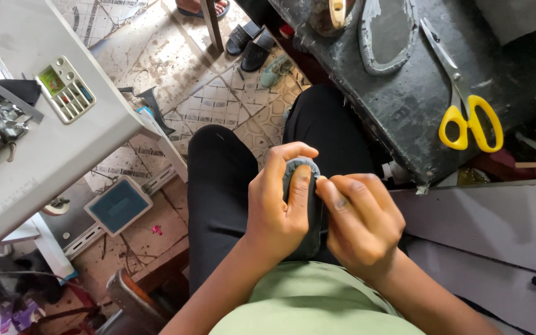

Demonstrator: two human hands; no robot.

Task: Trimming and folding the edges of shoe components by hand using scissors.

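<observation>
Nearest: light green shirt [308, 304] at the bottom edge, both forearms running up from it.

Left hand [278, 208] and right hand [362, 222] meet over the lap, both clamped on 1 dark grey, oval, sole-shaped piece of soft material [302, 205]. Left fingers wrap over its rounded far end, thumb lying along its face. Right fingers press its right edge, fingertips touching the left thumb. Piece stands roughly lengthwise, near end hidden between the hands. Exact material: cannot tell.

Under the hands: black trousers [224, 186], 2 knees pointing far.

Left, near: teal square pedal pad in a white frame [118, 205] on the floor, beside a white machine leg. Small pink scrap just right of it.

Left, further: white sewing machine table [51, 149] with a grey button panel [65, 89]; metal machine parts at the far-left edge.

Right: black worn worktop [404, 105]. On it, yellow-handled steel scissors [466, 105], blades pointing far-left. Further left on the top, 1 grey sole-shaped cutout outline [387, 37].

Floor: patterned, stained tiles [218, 99]. Far centre: pair of black slide sandals [250, 44]; 1 teal shoe [275, 70] just near-right of them. Another person's sandalled foot at the far edge.
</observation>
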